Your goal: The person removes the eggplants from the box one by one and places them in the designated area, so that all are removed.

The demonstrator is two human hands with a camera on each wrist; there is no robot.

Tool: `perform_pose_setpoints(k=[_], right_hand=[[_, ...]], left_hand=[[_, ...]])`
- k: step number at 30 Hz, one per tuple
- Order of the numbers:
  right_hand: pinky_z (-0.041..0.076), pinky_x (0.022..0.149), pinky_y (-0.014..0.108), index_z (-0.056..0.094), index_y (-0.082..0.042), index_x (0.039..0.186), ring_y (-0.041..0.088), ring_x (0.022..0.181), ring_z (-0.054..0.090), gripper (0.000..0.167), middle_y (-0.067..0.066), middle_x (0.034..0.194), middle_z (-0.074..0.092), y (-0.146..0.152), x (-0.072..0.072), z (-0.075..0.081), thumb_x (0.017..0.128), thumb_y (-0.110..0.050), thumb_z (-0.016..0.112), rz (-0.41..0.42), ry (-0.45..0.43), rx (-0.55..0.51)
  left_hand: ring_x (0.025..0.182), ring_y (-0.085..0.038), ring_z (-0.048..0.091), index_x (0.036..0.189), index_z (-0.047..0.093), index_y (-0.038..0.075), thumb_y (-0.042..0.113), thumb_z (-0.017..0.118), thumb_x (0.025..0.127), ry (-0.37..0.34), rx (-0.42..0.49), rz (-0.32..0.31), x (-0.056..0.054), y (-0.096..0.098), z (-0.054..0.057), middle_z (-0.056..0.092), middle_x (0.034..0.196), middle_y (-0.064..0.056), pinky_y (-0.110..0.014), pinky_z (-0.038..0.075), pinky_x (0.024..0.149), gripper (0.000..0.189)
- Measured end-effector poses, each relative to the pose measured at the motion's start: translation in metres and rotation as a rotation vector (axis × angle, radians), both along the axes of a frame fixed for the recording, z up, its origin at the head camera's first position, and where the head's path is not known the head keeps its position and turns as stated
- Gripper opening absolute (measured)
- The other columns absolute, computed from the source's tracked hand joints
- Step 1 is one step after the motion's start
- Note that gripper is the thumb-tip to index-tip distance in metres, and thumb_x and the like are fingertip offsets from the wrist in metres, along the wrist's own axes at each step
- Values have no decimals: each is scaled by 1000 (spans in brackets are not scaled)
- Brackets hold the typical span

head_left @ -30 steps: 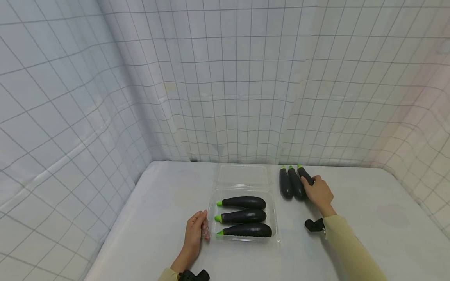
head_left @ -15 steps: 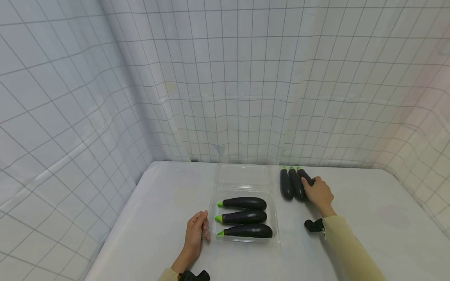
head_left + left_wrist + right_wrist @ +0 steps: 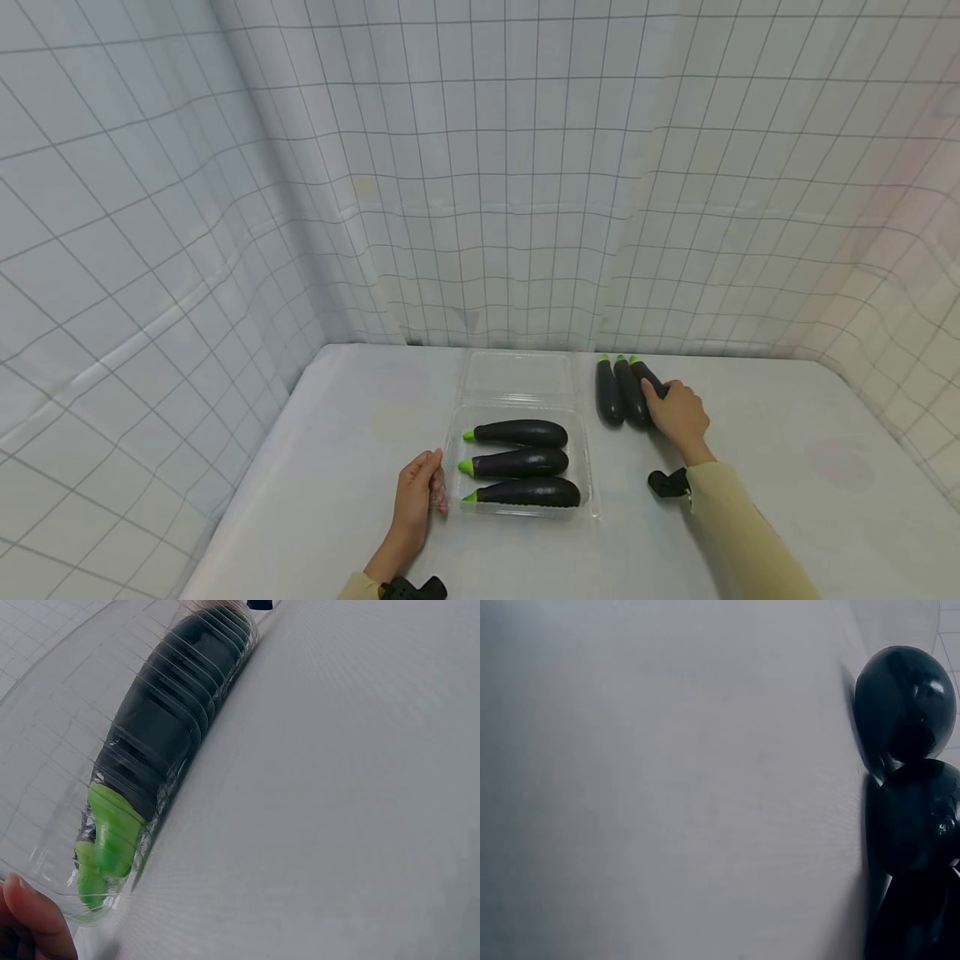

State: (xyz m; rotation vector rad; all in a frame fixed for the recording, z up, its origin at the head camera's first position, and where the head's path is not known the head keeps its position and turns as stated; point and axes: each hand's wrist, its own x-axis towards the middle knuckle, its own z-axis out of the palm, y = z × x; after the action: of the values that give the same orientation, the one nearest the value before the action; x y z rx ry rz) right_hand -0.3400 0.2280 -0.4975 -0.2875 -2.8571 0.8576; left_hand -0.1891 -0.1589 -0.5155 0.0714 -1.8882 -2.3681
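Wrist views low beside eggplants (image 3: pixel 169 724)

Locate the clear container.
In the head view, low and central, the container sits between the left hand and the three eggplants at the right hand.

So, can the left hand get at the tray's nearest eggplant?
Likely yes: the left hand is at the left edge of the tray, by that eggplant, and the open lid leaves it uncovered.

right sleeve (image 3: pixel 738 525): pale yellow | left sleeve (image 3: pixel 358 587): apparently matching, cropped | right wrist unit (image 3: pixel 667 482): black, lobed | left wrist unit (image 3: pixel 414 589): black
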Motion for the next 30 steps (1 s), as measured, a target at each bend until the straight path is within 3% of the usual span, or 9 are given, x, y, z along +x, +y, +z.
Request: perform_pose_setpoints(k=[17, 30], right_hand=[[44, 74, 60, 50, 14, 122, 50, 104, 48, 79, 36, 113, 50, 0, 8, 3, 95, -59, 34, -2, -4, 35], [36, 86, 62, 43, 11, 130, 50, 115, 37, 75, 36, 125, 39, -1, 13, 6, 96, -55, 38, 5, 60, -10]], left_hand=[[40, -9, 38, 81, 26, -18, 24, 45, 102, -4, 10, -5, 0, -1, 2, 34, 54, 2, -21, 38, 39, 51], [41, -9, 38, 81, 28, -17, 27, 47, 101, 8, 2, -4, 1, 0, 2, 35, 55, 2, -21, 38, 40, 52]])
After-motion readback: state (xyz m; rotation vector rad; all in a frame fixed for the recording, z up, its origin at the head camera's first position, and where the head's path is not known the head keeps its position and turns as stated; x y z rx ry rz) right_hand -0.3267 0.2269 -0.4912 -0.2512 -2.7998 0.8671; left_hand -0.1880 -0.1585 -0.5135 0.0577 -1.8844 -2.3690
